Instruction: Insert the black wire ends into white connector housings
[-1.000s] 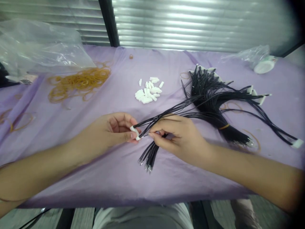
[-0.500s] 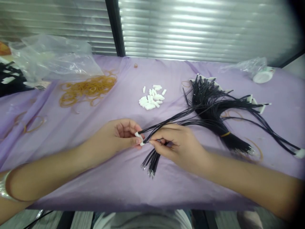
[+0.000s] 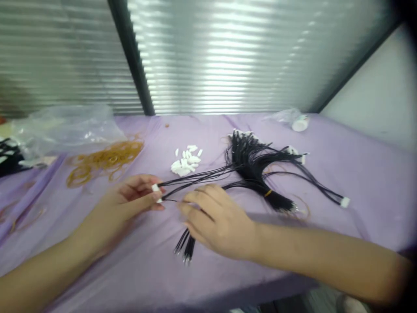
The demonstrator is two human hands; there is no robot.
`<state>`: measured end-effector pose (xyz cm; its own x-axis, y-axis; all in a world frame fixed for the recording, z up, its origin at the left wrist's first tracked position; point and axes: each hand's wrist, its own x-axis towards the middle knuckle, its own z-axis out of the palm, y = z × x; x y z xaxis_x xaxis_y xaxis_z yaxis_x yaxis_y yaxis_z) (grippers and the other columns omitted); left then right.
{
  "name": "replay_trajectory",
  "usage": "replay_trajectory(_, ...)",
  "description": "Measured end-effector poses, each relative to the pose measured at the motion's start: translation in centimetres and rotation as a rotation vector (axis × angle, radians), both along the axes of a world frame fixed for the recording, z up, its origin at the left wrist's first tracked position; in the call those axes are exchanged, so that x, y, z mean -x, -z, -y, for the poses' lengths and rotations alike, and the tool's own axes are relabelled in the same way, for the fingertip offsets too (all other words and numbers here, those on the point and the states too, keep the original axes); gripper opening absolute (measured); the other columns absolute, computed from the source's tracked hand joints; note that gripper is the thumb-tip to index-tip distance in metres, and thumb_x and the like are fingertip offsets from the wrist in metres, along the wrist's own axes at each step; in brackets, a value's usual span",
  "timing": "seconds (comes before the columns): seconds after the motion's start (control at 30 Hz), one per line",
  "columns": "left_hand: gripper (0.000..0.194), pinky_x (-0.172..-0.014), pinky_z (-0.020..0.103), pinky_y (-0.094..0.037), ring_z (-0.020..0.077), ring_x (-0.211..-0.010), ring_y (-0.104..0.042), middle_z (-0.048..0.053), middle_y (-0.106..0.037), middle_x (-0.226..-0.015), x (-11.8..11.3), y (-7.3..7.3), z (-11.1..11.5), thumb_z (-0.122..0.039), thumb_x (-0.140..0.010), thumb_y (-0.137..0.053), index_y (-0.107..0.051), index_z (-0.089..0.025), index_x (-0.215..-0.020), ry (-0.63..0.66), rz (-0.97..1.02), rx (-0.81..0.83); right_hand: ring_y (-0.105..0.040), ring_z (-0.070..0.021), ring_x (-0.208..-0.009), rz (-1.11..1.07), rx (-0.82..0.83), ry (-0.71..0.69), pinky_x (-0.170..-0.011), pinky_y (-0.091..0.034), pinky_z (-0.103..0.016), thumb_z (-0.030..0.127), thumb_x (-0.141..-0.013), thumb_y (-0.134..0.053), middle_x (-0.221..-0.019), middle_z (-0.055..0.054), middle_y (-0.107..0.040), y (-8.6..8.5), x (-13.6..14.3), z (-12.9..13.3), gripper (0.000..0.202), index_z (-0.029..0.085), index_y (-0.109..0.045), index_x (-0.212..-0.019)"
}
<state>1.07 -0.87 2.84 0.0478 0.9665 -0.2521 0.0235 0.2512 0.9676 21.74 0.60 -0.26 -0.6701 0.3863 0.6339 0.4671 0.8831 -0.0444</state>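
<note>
Between the thumb and fingers of my left hand [image 3: 132,200] is a small white connector housing [image 3: 157,189]. Several thin black wires [image 3: 195,177] run from its right side toward the large bundle. My right hand [image 3: 218,217] is closed just right of the housing, its fingertips beside a single wire that enters the housing's lower end. Below that palm, a bunch of loose black wires [image 3: 186,248] with bare metal terminals sticks out toward the table's front. The hand covers part of these wires, and its fingertips are slightly blurred.
White connector housings [image 3: 185,164] lie piled behind my hands. A banded black wire bundle [image 3: 249,169] is to the right, with a white-ended cable [image 3: 344,201] beyond. Rubber bands [image 3: 110,157] and a plastic bag [image 3: 71,130] sit left, a white roll [image 3: 299,123] at the back.
The camera view has turned up and to the right, so things appear farther left and lower. My right hand has turned more palm-down and its fingertips are farther from the housing.
</note>
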Motion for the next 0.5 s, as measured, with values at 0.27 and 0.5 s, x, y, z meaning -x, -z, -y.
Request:
replay_trajectory(0.27, 0.037, -0.072, 0.026, -0.053, 0.0117, -0.071, -0.063, -0.001, -0.065, -0.092, -2.3, -10.2, -5.4, -0.045, -0.078, -0.056, -0.059, -0.021, -0.106, 0.089, -0.683, -0.639, -0.035, -0.0077, -0.096, 0.267, -0.048, -0.463, -0.082, -0.031, -0.023, 0.033, -0.088, -0.035, -0.106, 0.002, -0.047, 2.0, 0.2, -0.6, 0.028, 0.021, -0.060, -0.091)
replay_trajectory(0.5, 0.029, -0.091, 0.030, -0.038, 0.0122, -0.099, -0.053, 0.003, -0.059, -0.105, -18.5, -17.3, -14.4, -0.016, -0.081, -0.047, -0.058, -0.006, -0.106, 0.385, -0.848, -1.176, -0.037, -0.0044, -0.102, 0.288, 0.297, -0.402, -0.099, -0.032, -0.021, 0.055, -0.087, -0.034, -0.110, -0.003, -0.046, 2.2, 0.7, -1.6, 0.049, 0.017, -0.053, -0.110)
